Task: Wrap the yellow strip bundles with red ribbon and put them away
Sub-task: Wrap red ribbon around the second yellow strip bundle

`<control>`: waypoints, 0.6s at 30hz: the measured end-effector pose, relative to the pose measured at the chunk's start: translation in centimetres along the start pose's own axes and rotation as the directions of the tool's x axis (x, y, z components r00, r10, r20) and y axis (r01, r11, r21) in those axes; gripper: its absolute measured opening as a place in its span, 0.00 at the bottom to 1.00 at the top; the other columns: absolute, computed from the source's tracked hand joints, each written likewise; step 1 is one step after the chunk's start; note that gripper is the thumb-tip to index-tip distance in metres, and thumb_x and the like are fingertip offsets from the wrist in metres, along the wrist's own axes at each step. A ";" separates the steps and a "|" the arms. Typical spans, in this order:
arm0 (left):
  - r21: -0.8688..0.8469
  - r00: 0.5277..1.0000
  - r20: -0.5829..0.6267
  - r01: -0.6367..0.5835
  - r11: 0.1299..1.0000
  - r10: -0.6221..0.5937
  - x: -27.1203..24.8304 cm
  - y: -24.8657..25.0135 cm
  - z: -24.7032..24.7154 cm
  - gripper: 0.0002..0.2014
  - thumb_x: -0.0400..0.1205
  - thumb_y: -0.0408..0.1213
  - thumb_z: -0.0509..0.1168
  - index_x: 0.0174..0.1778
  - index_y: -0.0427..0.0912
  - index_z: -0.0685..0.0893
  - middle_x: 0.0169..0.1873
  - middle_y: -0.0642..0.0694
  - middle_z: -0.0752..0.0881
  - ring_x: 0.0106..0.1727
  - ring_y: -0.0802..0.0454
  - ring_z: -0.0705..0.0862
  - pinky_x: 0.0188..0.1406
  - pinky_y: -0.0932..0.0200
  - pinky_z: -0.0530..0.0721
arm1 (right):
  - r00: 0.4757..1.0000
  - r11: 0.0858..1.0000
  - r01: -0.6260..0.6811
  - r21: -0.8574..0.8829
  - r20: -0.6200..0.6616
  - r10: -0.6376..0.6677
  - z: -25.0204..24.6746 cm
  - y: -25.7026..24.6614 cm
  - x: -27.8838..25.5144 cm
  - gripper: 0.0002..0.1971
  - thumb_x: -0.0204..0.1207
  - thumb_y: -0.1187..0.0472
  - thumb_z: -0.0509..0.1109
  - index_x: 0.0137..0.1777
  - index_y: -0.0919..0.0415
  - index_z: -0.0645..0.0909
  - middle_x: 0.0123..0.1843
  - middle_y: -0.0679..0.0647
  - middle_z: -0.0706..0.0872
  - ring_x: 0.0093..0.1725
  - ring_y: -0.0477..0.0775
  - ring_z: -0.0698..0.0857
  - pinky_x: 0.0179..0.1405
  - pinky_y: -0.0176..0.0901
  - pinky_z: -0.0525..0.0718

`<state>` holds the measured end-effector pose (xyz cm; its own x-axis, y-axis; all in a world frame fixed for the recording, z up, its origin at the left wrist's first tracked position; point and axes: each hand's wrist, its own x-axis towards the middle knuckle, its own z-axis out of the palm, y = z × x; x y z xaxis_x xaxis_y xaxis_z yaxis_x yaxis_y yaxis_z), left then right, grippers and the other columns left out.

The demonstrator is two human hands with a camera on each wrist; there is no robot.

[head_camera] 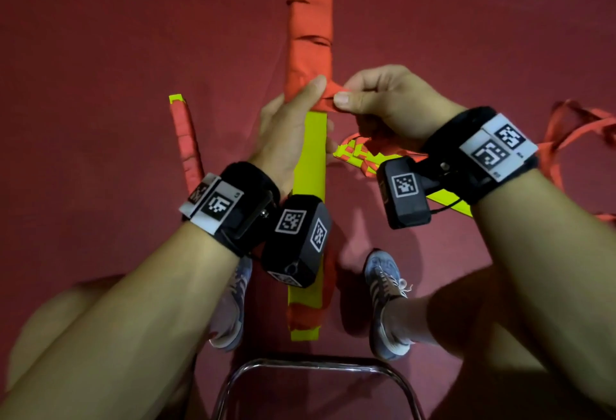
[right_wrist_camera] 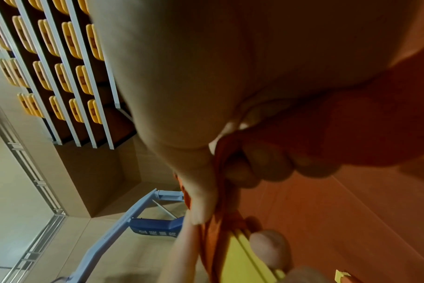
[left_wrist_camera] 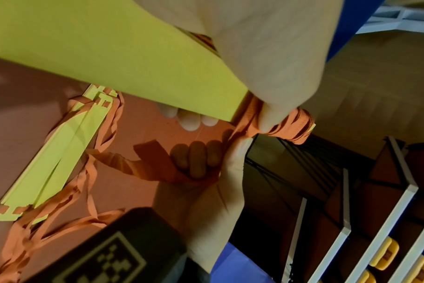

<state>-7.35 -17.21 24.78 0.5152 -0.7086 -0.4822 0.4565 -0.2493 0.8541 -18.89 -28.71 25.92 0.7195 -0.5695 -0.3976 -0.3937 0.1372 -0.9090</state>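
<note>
Yellow strip bundle (head_camera: 309, 153) runs straight away from us down the middle, held above the red floor (head_camera: 100, 53). Its far half is bound in red ribbon (head_camera: 310, 36), and there's a short band of ribbon close to its near end too.

Our left hand (head_camera: 286, 133) is wrapped around the bundle right where the wrapping stops, with the thumb lying up along the ribbon. Our right hand (head_camera: 390, 103) sits just to the right of it. Thumb and forefinger pinch the ribbon at the bundle's edge and the other fingers are curled under.

On the floor below that hand there's a loose pile of yellow strips (head_camera: 353, 156) with ribbon draped over it, and more ribbon lies in a tangle (head_camera: 573, 133) further right. Over on the left lies a wrapped bundle (head_camera: 186, 143), with a yellow tip poking out at its far end.

Near us are our sneakers (head_camera: 383, 289) and a chrome chair frame (head_camera: 313, 369). The wrist views catch the room: a dark rack (right_wrist_camera: 68, 57) with white dividers and rows of yellow things, a blue metal frame (right_wrist_camera: 114, 229), and pale flooring beyond.
</note>
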 end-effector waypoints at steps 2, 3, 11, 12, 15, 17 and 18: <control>0.009 1.000 0.019 0.018 1.000 -0.018 0.2 0.1 -0.3 0.17 0.85 0.47 0.69 0.51 0.33 0.86 0.28 0.39 0.84 0.22 0.44 0.81 0.24 0.57 0.81 | 1.000 0.999 0.029 -0.038 0.004 -0.029 -0.3 0.1 0.1 0.10 0.81 0.64 0.73 0.37 0.57 0.82 0.22 0.51 0.76 0.19 0.46 0.73 0.21 0.36 0.65; -0.002 0.999 0.021 0.031 1.000 -0.031 0.3 0.1 -0.4 0.15 0.85 0.46 0.69 0.50 0.35 0.85 0.28 0.40 0.84 0.22 0.44 0.81 0.25 0.57 0.81 | 0.999 0.998 0.040 -0.046 0.000 -0.040 -0.5 0.2 0.1 0.10 0.81 0.66 0.72 0.38 0.58 0.82 0.22 0.49 0.77 0.20 0.45 0.74 0.20 0.35 0.67; -0.004 0.999 0.028 0.038 0.999 -0.038 0.4 0.1 -0.5 0.11 0.85 0.38 0.67 0.49 0.32 0.84 0.26 0.39 0.83 0.19 0.44 0.80 0.22 0.59 0.78 | 0.997 0.992 0.070 -0.102 -0.014 -0.072 -0.1 0.5 0.2 0.09 0.68 0.55 0.72 0.29 0.56 0.85 0.26 0.51 0.84 0.26 0.52 0.81 0.27 0.41 0.77; 0.000 0.997 0.056 0.050 0.999 -0.050 0.2 0.2 -0.5 0.10 0.84 0.38 0.67 0.51 0.32 0.85 0.26 0.40 0.83 0.20 0.44 0.80 0.22 0.59 0.78 | 0.995 0.987 0.094 -0.132 0.040 -0.089 0.2 0.4 -0.1 0.14 0.75 0.51 0.72 0.29 0.55 0.85 0.25 0.48 0.85 0.28 0.49 0.80 0.30 0.40 0.78; 0.050 0.995 0.079 0.064 0.997 -0.068 -0.2 0.6 -0.5 0.09 0.84 0.36 0.66 0.53 0.34 0.87 0.26 0.39 0.84 0.20 0.45 0.80 0.20 0.60 0.79 | 0.990 0.982 0.112 -0.154 0.108 -0.096 0.8 0.6 -0.4 0.20 0.85 0.50 0.69 0.31 0.57 0.84 0.24 0.48 0.84 0.25 0.46 0.79 0.31 0.40 0.78; 0.074 0.994 0.061 0.082 0.994 -0.087 -0.2 0.6 -0.6 0.09 0.81 0.37 0.68 0.52 0.34 0.87 0.26 0.38 0.84 0.20 0.44 0.80 0.20 0.60 0.79 | 0.992 0.982 0.099 -0.161 0.099 -0.084 0.5 0.8 -0.2 0.21 0.85 0.55 0.70 0.27 0.54 0.84 0.22 0.49 0.81 0.22 0.47 0.78 0.27 0.42 0.76; 0.057 0.991 0.063 0.111 0.992 -0.114 -0.3 0.7 -0.6 0.10 0.81 0.39 0.69 0.49 0.34 0.87 0.26 0.38 0.84 0.20 0.44 0.80 0.21 0.61 0.78 | 0.992 0.983 0.096 -0.156 0.100 -0.081 0.5 0.8 -0.1 0.22 0.86 0.58 0.69 0.27 0.54 0.82 0.21 0.49 0.80 0.20 0.48 0.77 0.25 0.40 0.76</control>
<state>-6.75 -16.73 25.40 0.4130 -0.7155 -0.5634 0.4685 -0.3636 0.8052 -19.03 -28.16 25.15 0.8027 -0.4944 -0.3337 -0.4073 -0.0457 -0.9121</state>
